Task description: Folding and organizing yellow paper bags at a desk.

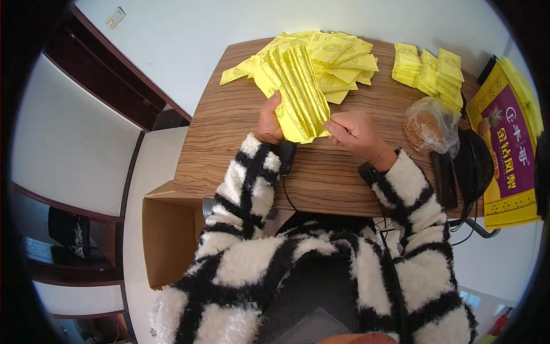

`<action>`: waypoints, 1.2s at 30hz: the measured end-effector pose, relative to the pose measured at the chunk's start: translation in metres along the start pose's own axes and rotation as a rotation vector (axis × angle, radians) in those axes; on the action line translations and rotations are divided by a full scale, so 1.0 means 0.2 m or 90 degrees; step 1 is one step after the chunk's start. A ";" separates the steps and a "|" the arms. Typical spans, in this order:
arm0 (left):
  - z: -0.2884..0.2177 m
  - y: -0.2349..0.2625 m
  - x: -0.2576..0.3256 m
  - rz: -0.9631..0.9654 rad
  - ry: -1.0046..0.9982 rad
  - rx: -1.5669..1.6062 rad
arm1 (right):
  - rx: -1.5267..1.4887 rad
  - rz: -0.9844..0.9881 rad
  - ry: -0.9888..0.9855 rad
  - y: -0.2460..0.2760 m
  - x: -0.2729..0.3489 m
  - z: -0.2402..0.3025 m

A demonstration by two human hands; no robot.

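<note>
Both Hands on a Fan of Yellow Papers

Meanwhile, the left hand [268,123] gripped the fanned yellow paper sheets [295,92] at their lower edge above the wooden table [229,143]. The right hand [355,133] pinched the fan's bottom corner. Folded yellow pieces [428,71] lay beyond.

Both hands, left hand [268,123] and right hand [355,132], pinch a fanned stack of yellow papers [295,92] above the wooden table [229,137].

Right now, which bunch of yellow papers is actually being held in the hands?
The fanned bunch nearest the table's front edge, pinched between left hand and right hand. The other piles lie untouched farther back.
</note>
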State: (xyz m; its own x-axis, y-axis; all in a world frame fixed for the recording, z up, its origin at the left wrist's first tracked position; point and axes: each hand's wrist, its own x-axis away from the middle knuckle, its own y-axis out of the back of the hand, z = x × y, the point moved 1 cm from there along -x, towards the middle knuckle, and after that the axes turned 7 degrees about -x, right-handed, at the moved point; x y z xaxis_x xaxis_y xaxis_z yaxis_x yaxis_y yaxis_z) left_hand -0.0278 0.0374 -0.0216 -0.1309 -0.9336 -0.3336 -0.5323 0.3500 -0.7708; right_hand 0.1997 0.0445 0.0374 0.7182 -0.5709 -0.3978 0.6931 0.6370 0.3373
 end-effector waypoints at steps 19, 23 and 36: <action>0.18 -0.04 -0.02 0.081 0.129 -0.042 | -0.303 -0.190 -0.014 0.10 -0.01 -0.12; 0.19 -0.06 -0.02 0.084 0.131 -0.049 | -0.304 -0.183 -0.016 0.10 0.00 -0.12; 0.19 -0.05 0.00 0.124 0.121 -0.061 | -0.310 -0.165 -0.020 0.10 0.01 -0.10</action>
State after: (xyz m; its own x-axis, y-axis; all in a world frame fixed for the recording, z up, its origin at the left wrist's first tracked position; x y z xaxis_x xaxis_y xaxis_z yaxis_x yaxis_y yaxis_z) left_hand 0.0091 0.0366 -0.0345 -0.3879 -0.8501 -0.3562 -0.5576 0.5242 -0.6437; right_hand 0.2141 0.0655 0.0268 0.5348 -0.7507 -0.3878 0.7444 0.6358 -0.2042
